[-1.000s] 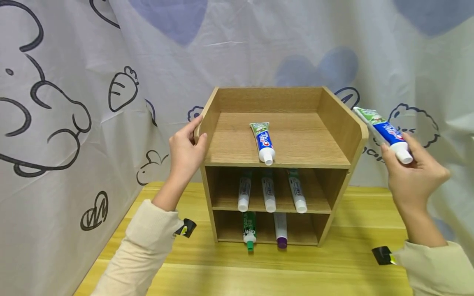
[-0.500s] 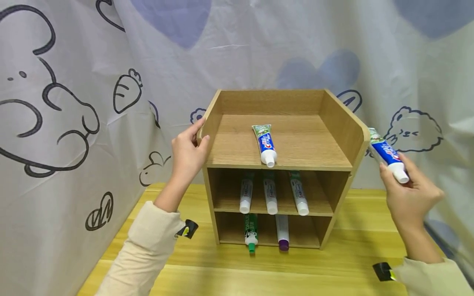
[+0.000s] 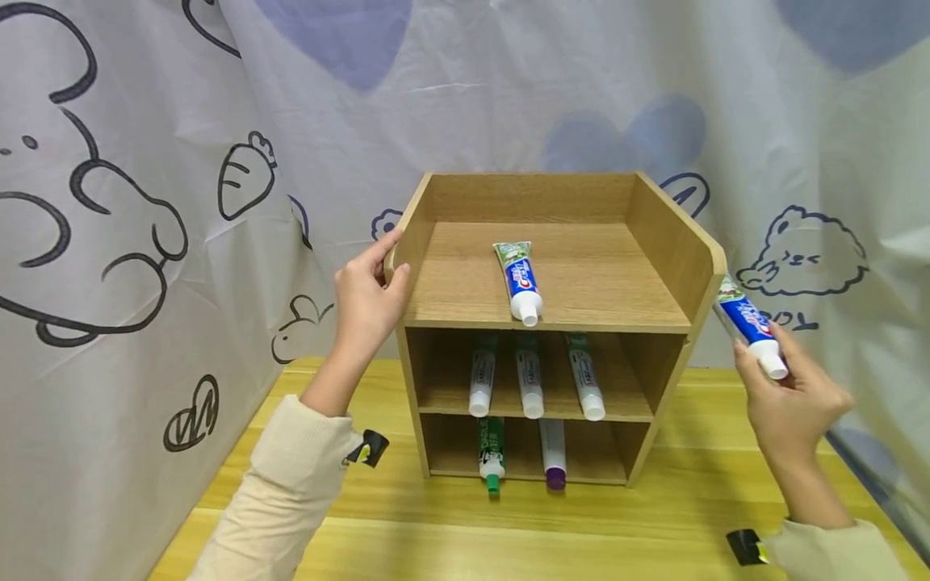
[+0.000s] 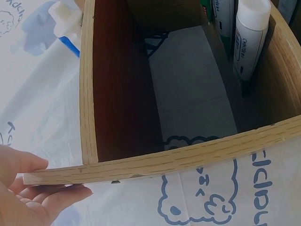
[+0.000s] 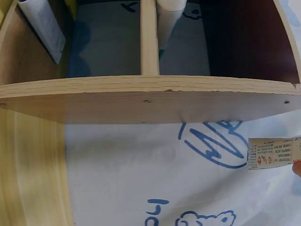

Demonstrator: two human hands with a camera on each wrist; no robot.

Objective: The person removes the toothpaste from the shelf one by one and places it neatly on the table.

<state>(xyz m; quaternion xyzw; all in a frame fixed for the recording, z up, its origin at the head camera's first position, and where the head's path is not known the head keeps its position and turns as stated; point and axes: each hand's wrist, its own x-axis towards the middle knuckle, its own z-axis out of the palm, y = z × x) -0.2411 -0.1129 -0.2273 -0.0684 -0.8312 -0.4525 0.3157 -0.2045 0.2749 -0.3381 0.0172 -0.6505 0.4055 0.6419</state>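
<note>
My left hand [image 3: 366,298] grips the front edge of the left side panel of a small wooden shelf [image 3: 603,278]. In the left wrist view, the thumb lies on one face of the panel and the fingers on the other. Off the shelf's right side, my right hand [image 3: 795,407] holds a blue, green and white Crest toothpaste tube [image 3: 748,323] near its white cap, the cap pointing toward me. The tube's far end sits close to the right panel. A similar toothpaste tube [image 3: 520,278] lies on the top board, cap forward.
Three white-capped toothpaste tubes [image 3: 529,375] lie side by side on the middle level. Below them are a green Darlie tube [image 3: 492,448] and a white tube with a purple cap [image 3: 554,452]. The shelf stands on a yellow wooden table [image 3: 465,532], with a printed curtain [image 3: 494,105] behind.
My right hand has come down and slightly left with the toothpaste tube, beside the right panel. The left hand keeps its grip on the shelf.
</note>
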